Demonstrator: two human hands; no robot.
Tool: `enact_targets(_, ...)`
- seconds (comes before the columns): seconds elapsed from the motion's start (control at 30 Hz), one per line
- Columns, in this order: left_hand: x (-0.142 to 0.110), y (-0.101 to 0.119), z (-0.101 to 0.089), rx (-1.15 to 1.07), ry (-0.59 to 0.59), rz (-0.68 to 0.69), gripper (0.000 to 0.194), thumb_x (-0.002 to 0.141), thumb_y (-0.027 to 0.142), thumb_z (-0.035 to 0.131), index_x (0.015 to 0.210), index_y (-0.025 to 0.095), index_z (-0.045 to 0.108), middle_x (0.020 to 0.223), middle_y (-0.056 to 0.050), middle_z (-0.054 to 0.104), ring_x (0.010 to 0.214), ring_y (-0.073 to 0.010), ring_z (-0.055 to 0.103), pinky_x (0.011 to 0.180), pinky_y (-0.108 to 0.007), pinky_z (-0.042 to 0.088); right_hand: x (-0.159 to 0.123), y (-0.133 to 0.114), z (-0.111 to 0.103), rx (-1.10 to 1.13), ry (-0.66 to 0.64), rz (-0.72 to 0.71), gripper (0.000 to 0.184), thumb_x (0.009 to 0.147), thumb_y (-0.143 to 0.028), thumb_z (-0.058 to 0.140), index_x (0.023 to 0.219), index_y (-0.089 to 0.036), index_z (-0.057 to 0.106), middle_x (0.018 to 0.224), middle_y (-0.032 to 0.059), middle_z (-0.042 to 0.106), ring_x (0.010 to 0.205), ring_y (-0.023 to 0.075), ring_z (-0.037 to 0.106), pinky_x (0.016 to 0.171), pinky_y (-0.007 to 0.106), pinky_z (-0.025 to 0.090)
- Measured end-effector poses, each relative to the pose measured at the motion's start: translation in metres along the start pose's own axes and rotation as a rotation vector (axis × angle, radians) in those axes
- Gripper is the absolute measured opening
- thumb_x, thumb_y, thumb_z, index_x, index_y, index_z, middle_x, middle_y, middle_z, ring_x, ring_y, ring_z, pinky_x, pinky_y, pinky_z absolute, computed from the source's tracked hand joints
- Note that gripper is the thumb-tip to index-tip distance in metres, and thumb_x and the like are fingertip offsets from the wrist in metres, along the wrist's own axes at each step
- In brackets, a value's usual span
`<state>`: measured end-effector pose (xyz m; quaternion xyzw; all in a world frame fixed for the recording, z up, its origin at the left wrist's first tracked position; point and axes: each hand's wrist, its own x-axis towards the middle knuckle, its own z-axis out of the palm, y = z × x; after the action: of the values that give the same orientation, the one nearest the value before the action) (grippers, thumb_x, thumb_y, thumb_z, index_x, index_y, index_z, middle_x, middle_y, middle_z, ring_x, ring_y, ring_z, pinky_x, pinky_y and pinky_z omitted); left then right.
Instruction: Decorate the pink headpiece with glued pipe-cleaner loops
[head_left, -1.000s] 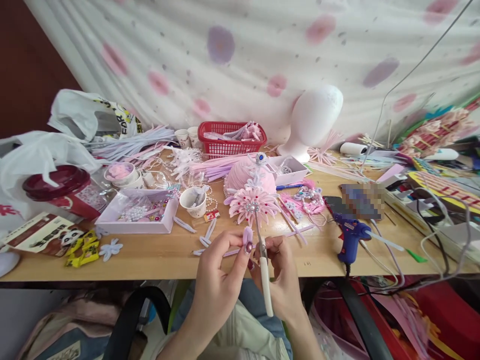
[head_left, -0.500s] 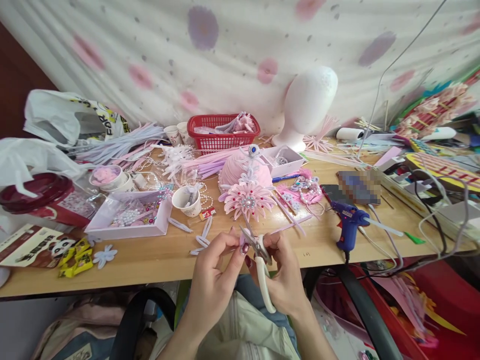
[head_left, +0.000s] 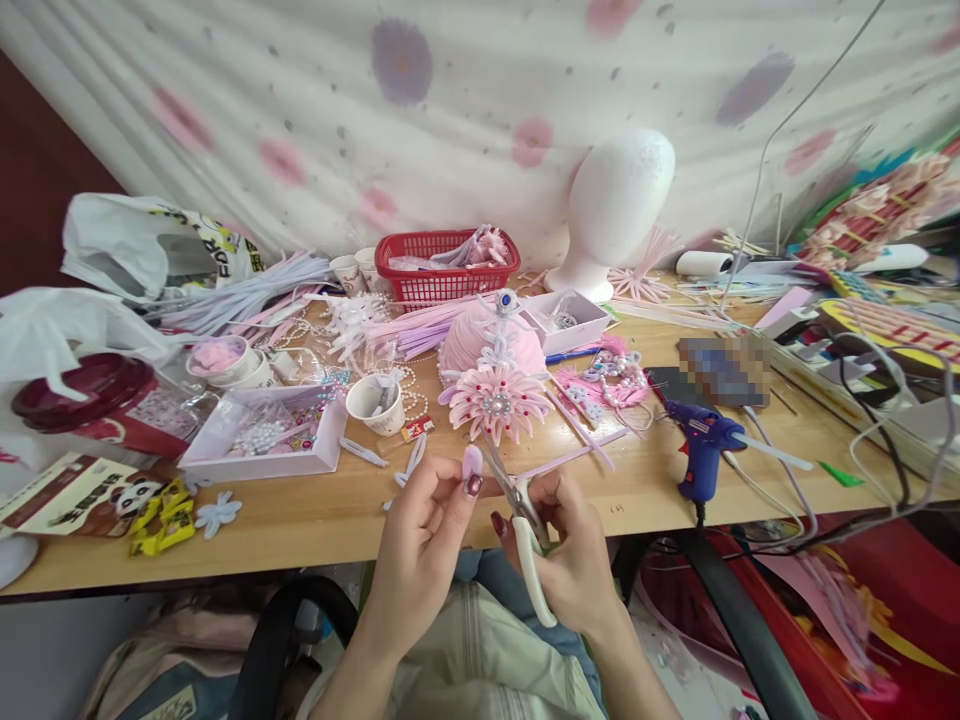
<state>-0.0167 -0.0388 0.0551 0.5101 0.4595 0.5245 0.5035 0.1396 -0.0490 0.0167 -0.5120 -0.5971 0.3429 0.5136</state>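
My left hand (head_left: 431,525) pinches a small lilac petal-shaped piece (head_left: 472,462) between thumb and fingers, just over the table's front edge. My right hand (head_left: 574,555) grips white-handled scissors (head_left: 525,530), whose metal blades point up and left toward the petal. Both hands sit close together above my lap. Right behind them on the table stands a pink flowered headpiece (head_left: 495,375) with a beaded flower in front.
The wooden table (head_left: 315,510) holds a white tray of beads (head_left: 262,435), a paper cup (head_left: 373,402), a red basket (head_left: 446,265), a foam head (head_left: 615,205), a blue glue gun (head_left: 701,450) with cords, plastic bags at left and craft strips.
The scissors tilted from upright to leaning left, then the blades closed in on the petal. My left hand turned the lilac petal upward. The view shifted slightly.
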Motion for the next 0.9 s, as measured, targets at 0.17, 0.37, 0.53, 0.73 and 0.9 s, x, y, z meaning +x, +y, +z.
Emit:
enact_targets(0.17, 0.003, -0.002, -0.005, 0.016, -0.007, 0.023, 0.018, 0.096, 0.041, 0.061, 0.089, 0.025, 0.065, 0.074, 0.002, 0.061, 0.07, -0.0136, 0.06, 0.077, -0.023, 0.054, 0.0, 0.001, -0.001, -0.004, -0.016, 0.013, 0.036, 0.075, -0.023, 0.079, 0.077, -0.024, 0.043, 0.061, -0.0091, 0.046, 0.051, 0.009, 0.037, 0.049, 0.022, 0.034)
enact_targets(0.37, 0.004, -0.001, -0.005, 0.023, -0.05, -0.001, 0.017, 0.098, 0.039, 0.058, 0.093, 0.025, 0.065, 0.085, -0.002, 0.071, 0.079, -0.0172, 0.068, 0.082, -0.027, 0.057, -0.001, 0.003, -0.002, 0.006, -0.015, 0.008, 0.037, 0.075, -0.024, 0.081, 0.075, -0.024, 0.044, 0.059, -0.0089, 0.047, 0.05, 0.0088, 0.038, 0.048, 0.022, 0.034)
enact_targets(0.53, 0.003, 0.0, -0.003, 0.012, -0.058, -0.022, 0.017, 0.098, 0.04, 0.058, 0.093, 0.025, 0.064, 0.091, -0.003, 0.074, 0.086, -0.019, 0.071, 0.082, -0.028, 0.058, -0.003, 0.009, -0.002, -0.014, -0.001, 0.013, 0.036, 0.075, -0.024, 0.08, 0.076, -0.024, 0.045, 0.06, -0.0086, 0.048, 0.05, 0.0089, 0.038, 0.048, 0.022, 0.033)
enact_targets(0.73, 0.003, -0.001, -0.004, 0.027, -0.058, -0.004, 0.017, 0.098, 0.039, 0.057, 0.094, 0.024, 0.064, 0.094, -0.004, 0.074, 0.087, -0.0188, 0.071, 0.083, -0.028, 0.057, -0.002, 0.01, -0.004, -0.014, -0.018, 0.013, 0.03, 0.075, -0.02, 0.077, 0.075, -0.023, 0.047, 0.058, -0.0087, 0.049, 0.048, 0.0083, 0.039, 0.046, 0.021, 0.032)
enact_targets(0.9, 0.003, 0.0, -0.002, -0.006, -0.003, -0.022, 0.018, 0.095, 0.041, 0.062, 0.088, 0.025, 0.063, 0.079, -0.001, 0.07, 0.076, -0.0171, 0.068, 0.077, -0.026, 0.055, -0.004, 0.015, -0.002, 0.002, 0.017, 0.026, 0.032, 0.075, -0.022, 0.078, 0.075, -0.024, 0.046, 0.059, -0.0081, 0.049, 0.048, 0.0085, 0.039, 0.046, 0.022, 0.032)
